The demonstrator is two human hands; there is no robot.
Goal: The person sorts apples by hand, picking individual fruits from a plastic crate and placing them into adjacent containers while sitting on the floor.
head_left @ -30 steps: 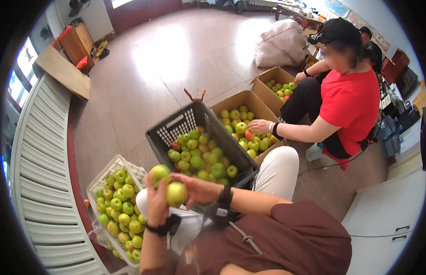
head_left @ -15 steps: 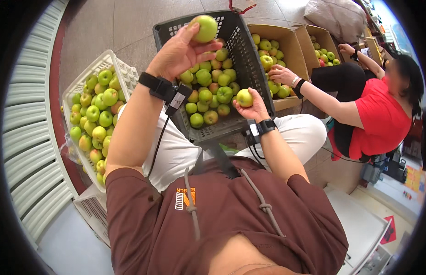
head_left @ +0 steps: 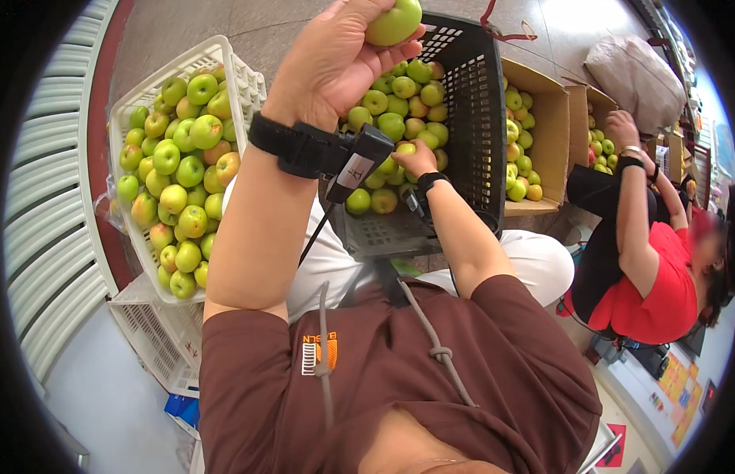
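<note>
High over the far-left part of the dark plastic crate [head_left: 474,118], my left hand [head_left: 336,59] grips a green apple [head_left: 395,22] between thumb and fingers. My right hand [head_left: 419,160] is down inside the crate, its fingers closed round a small yellow-green apple [head_left: 405,148] among the others. Green and red-blushed apples [head_left: 391,126] lie in the crate, partly hidden by my left wrist. A black strap with a small device sits on each of my wrists.
To the left, a white plastic crate [head_left: 242,79] is heaped with apples. Cardboard boxes [head_left: 541,142] of apples stand on the right, beside a person in a red top [head_left: 652,292]. A pale sack [head_left: 636,79] lies behind them. A slatted white surface [head_left: 55,197] runs along the far left.
My left hand has moved farther away and right with its apple. My right hand has gone from the crate's right edge down into it. The co-worker's hand has left the nearer box.
</note>
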